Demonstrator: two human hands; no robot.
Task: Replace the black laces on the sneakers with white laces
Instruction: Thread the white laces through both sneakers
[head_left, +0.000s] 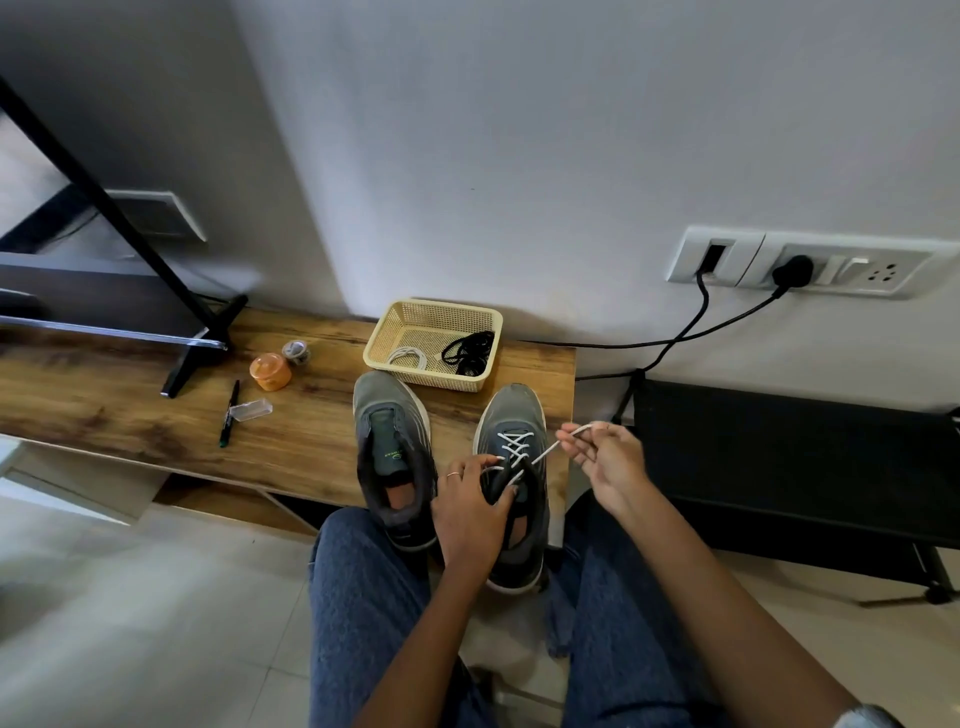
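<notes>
Fingers (582, 441) of the right hand (605, 467) pinch a white lace (545, 451) pulled taut from the right sneaker (511, 467); the left hand (470, 512) grips that shoe's tongue. Both grey mesh sneakers stand on a wood-grain table (130, 415). The unlaced left sneaker (392, 457) bears small green lettering, too tiny to read. Behind them, a beige perforated plastic basket (434, 314) holds coiled black laces (470, 351) and another white lace (408, 358).

table (156, 415): grained wood | basket (387, 332): perforated plastic | sneakers (511, 415): matt mesh cloth
</notes>
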